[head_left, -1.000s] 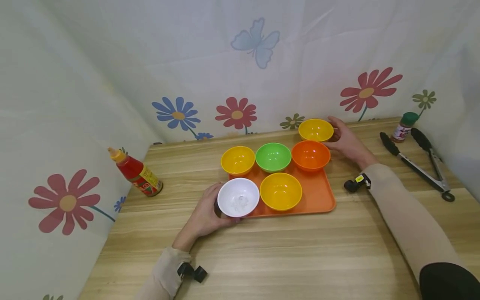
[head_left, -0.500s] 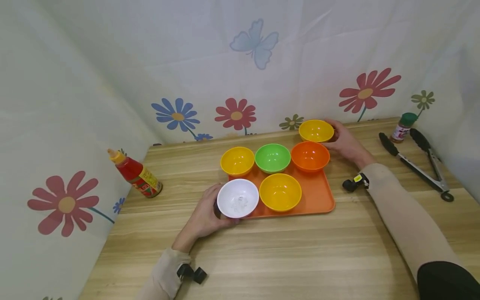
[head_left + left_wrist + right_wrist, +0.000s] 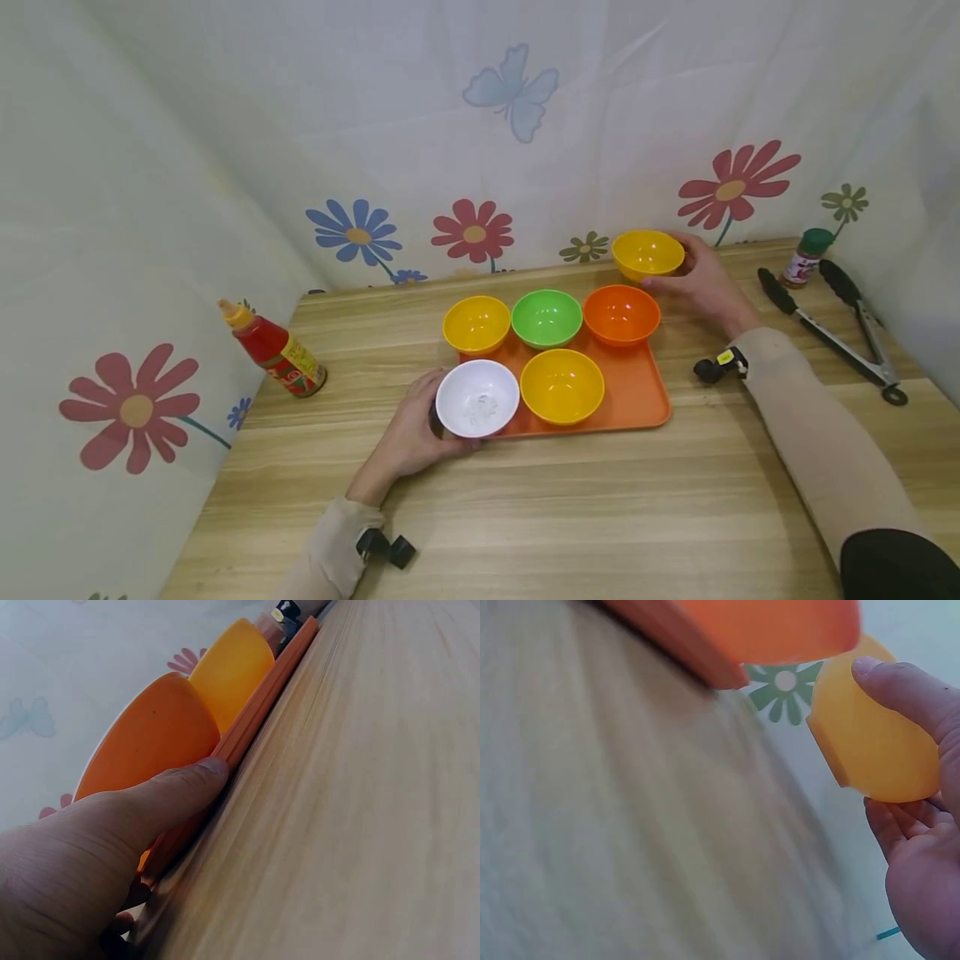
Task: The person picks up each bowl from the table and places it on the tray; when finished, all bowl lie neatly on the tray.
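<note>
My left hand point(image 3: 412, 429) curves round a bowl point(image 3: 477, 398), white inside and orange outside, at the tray's front-left corner. In the left wrist view, the thumb point(image 3: 180, 791) crosses the bowl's lower side, its tip at the orange tray's rim point(image 3: 262, 697); the other fingers are mostly hidden. My right hand point(image 3: 701, 279) grips a yellow bowl point(image 3: 648, 254) behind the tray's back-right corner, raised off the table. The right wrist view shows the thumb on that bowl's outside and fingers on its far side.
On the orange tray point(image 3: 637, 392) stand a yellow bowl point(image 3: 476, 325), a green bowl point(image 3: 547, 318), an orange bowl point(image 3: 622, 315) and a front yellow bowl point(image 3: 562, 386). A sauce bottle point(image 3: 281, 354) stands left. Tongs point(image 3: 840, 337) and a green-capped jar point(image 3: 806, 258) lie right, near the curtain.
My right hand has moved the yellow bowl to the right and slightly up, away from the orange bowl. The left hand and the bowls on the tray have stayed put.
</note>
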`<act>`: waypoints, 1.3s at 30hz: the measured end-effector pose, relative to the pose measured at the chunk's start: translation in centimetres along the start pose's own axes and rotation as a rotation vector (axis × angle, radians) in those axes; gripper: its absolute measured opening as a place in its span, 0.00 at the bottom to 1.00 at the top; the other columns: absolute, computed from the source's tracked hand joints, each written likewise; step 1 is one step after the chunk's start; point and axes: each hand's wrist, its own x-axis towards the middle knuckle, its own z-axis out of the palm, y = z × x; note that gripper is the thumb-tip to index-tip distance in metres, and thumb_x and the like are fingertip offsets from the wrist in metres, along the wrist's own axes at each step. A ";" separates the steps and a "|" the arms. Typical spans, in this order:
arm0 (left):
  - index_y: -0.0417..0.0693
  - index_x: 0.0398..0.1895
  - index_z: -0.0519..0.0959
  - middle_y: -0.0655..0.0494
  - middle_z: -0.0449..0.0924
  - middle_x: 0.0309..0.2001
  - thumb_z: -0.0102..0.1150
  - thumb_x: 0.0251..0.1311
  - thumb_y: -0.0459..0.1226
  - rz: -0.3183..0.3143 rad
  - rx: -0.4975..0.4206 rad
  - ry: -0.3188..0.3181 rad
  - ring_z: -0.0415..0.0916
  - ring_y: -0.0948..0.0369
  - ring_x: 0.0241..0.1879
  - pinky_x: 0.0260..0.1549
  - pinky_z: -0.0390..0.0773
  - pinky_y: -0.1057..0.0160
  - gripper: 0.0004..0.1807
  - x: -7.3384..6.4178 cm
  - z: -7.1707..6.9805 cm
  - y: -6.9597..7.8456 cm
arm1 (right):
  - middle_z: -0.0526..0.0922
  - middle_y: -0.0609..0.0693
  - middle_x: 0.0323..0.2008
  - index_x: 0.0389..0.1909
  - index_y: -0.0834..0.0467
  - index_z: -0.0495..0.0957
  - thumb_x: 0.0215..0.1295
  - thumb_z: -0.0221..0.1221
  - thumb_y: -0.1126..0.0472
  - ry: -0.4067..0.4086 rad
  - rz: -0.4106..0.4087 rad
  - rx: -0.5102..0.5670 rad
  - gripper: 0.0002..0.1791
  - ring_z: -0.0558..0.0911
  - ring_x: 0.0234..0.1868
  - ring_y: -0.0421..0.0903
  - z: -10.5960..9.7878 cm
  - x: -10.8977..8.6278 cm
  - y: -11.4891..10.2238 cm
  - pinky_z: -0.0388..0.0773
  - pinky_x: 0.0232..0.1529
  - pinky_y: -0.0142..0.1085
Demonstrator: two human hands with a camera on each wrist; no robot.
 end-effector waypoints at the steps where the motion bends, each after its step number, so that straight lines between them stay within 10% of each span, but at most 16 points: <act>1: 0.59 0.79 0.73 0.58 0.76 0.75 0.94 0.42 0.55 0.002 0.000 0.000 0.64 0.51 0.81 0.82 0.62 0.36 0.58 0.0 0.0 0.0 | 0.59 0.56 0.87 0.91 0.49 0.50 0.69 0.78 0.48 0.008 -0.010 0.007 0.60 0.63 0.83 0.60 -0.1 -0.1 -0.2 0.57 0.87 0.60; 14: 0.59 0.81 0.72 0.59 0.74 0.76 0.93 0.42 0.56 -0.005 -0.003 0.001 0.63 0.52 0.81 0.82 0.62 0.35 0.60 -0.1 0.0 0.0 | 0.60 0.56 0.87 0.91 0.50 0.50 0.71 0.77 0.51 0.050 -0.058 0.013 0.57 0.65 0.83 0.61 -1.8 -2.1 -4.7 0.64 0.84 0.56; 28: 0.60 0.81 0.72 0.59 0.74 0.77 0.93 0.43 0.55 -0.023 -0.013 -0.011 0.63 0.52 0.81 0.82 0.62 0.35 0.59 0.0 0.1 0.0 | 0.67 0.53 0.83 0.88 0.46 0.60 0.68 0.79 0.61 0.077 -0.176 -0.006 0.53 0.68 0.83 0.54 -2.8 -6.6 -8.2 0.70 0.73 0.23; 39: 0.61 0.80 0.73 0.60 0.75 0.75 0.93 0.42 0.56 -0.008 -0.013 -0.001 0.63 0.53 0.81 0.82 0.62 0.36 0.59 0.0 0.2 -0.2 | 0.69 0.53 0.80 0.87 0.48 0.61 0.65 0.80 0.65 0.056 -0.211 -0.030 0.54 0.70 0.80 0.50 -2.9 -10.1 -9.6 0.70 0.71 0.20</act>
